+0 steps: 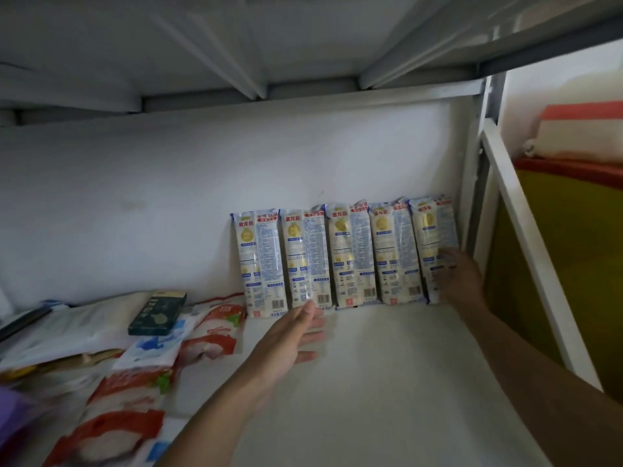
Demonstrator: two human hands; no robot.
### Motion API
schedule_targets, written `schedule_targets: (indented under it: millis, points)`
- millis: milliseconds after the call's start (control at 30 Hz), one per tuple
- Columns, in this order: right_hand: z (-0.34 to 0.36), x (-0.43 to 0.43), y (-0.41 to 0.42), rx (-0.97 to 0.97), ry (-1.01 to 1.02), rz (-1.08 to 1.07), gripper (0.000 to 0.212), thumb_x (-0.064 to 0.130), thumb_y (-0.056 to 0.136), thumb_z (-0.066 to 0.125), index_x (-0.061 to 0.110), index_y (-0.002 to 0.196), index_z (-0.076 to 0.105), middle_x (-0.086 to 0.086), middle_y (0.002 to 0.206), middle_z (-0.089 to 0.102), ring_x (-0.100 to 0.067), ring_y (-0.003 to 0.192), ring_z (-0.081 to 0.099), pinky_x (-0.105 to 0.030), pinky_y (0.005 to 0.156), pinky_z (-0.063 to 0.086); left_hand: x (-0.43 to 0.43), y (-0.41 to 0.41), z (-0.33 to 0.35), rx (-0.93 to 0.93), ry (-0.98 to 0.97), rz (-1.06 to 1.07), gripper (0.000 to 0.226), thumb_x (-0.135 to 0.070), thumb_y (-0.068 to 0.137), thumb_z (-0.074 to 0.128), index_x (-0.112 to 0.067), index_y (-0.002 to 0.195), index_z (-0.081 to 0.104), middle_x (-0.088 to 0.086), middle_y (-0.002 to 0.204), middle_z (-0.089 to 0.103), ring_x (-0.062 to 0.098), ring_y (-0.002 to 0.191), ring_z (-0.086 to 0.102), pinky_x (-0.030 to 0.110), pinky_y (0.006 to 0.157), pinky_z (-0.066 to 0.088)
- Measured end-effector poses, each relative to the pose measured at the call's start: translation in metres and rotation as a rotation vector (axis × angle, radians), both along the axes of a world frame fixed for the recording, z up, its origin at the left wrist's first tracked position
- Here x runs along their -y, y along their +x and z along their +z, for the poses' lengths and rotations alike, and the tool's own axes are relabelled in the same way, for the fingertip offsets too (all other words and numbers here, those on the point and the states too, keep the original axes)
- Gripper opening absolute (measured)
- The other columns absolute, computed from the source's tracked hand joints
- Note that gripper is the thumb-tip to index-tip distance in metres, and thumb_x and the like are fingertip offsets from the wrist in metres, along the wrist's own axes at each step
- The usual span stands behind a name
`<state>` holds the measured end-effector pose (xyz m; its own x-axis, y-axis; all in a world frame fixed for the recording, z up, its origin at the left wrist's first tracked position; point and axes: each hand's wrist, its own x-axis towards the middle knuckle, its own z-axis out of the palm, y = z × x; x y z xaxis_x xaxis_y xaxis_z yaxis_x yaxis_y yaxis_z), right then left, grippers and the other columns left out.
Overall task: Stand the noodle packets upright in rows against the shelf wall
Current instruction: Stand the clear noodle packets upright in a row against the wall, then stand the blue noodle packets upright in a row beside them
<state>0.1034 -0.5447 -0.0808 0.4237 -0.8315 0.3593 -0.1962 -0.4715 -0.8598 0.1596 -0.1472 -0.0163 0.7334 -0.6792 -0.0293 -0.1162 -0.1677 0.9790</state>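
Note:
Several tall noodle packets [350, 257], pale with blue print, stand upright side by side in one row against the white back wall [168, 197] of the shelf. My left hand [290, 338] hovers open just in front of the two leftmost packets, palm turned right, holding nothing. My right hand [458, 278] rests flat with spread fingers on the lower part of the rightmost packet [429, 237], beside the shelf's right post.
On the shelf's left side lie flat red-and-white food bags [209, 335], a dark green box [158, 313] and other packets. The white shelf floor [387, 382] stretches in front of the row. A shelf board hangs overhead; a white post [472, 183] bounds the right.

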Motion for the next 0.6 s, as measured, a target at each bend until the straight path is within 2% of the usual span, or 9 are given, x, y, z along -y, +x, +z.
schedule_targets:
  millis: [67,133,200,300,367,467,600]
  points:
    - [0.019,-0.028,-0.009,-0.12,-0.081,-0.039,0.052,0.004,0.081,0.071,0.024,0.128,0.065,-0.013,0.134,0.062,-0.036,0.116,0.064,-0.052,0.102,0.055,-0.002,-0.003,0.003,0.008,-0.002,0.005,0.062,-0.072,0.086,0.044,-0.032,0.129,0.063,-0.013,0.124,0.071,0.002,0.112,0.069,0.036,0.099,0.057]
    - [0.045,-0.063,-0.017,-0.173,-0.142,-0.048,0.055,-0.002,0.085,0.072,0.014,0.136,0.061,-0.014,0.139,0.057,-0.036,0.123,0.059,-0.05,0.105,0.052,-0.005,-0.006,0.007,0.014,0.003,0.003,0.062,-0.072,0.086,0.043,-0.032,0.13,0.062,-0.012,0.125,0.07,0.003,0.113,0.068,0.037,0.1,0.056]
    - [0.067,-0.087,-0.017,-0.17,-0.189,0.022,0.059,-0.001,0.088,0.071,0.015,0.143,0.056,-0.013,0.146,0.051,-0.036,0.131,0.052,-0.049,0.106,0.051,-0.011,-0.008,0.01,-0.032,-0.031,0.011,0.057,-0.068,0.09,0.044,-0.029,0.126,0.065,-0.009,0.123,0.072,0.007,0.111,0.07,0.04,0.1,0.056]
    - [0.108,-0.125,-0.008,-0.101,-0.173,0.166,0.058,0.001,0.093,0.065,0.026,0.145,0.055,-0.006,0.154,0.048,-0.03,0.135,0.052,-0.044,0.103,0.05,-0.027,-0.003,0.018,-0.285,-0.207,0.109,0.046,-0.054,0.1,0.047,-0.016,0.118,0.066,0.002,0.109,0.079,0.018,0.098,0.077,0.043,0.092,0.058]
    - [0.127,-0.155,0.005,-0.049,-0.146,0.265,0.055,0.004,0.095,0.063,0.03,0.143,0.057,-0.004,0.15,0.053,-0.024,0.132,0.057,-0.038,0.095,0.052,-0.043,0.007,0.022,-0.307,-0.243,0.178,0.043,-0.049,0.102,0.048,-0.014,0.118,0.066,0.004,0.108,0.079,0.02,0.097,0.077,0.042,0.088,0.058]
    - [0.132,-0.207,0.028,-0.062,-0.133,0.422,0.052,0.008,0.095,0.062,0.033,0.141,0.058,-0.002,0.147,0.058,-0.018,0.127,0.059,-0.031,0.084,0.057,-0.07,0.023,0.025,-0.217,-0.241,0.254,0.039,-0.05,0.101,0.049,-0.019,0.117,0.066,0.002,0.116,0.075,0.02,0.105,0.073,0.043,0.092,0.058]
    - [0.115,-0.274,0.062,-0.17,-0.165,0.544,0.057,0.006,0.094,0.061,0.031,0.145,0.053,0.006,0.145,0.052,-0.014,0.13,0.054,-0.024,0.074,0.055,-0.106,0.04,0.02,0.298,0.096,0.317,0.037,-0.057,0.101,0.044,-0.03,0.123,0.056,-0.014,0.119,0.064,0.01,0.104,0.063,0.04,0.096,0.052]
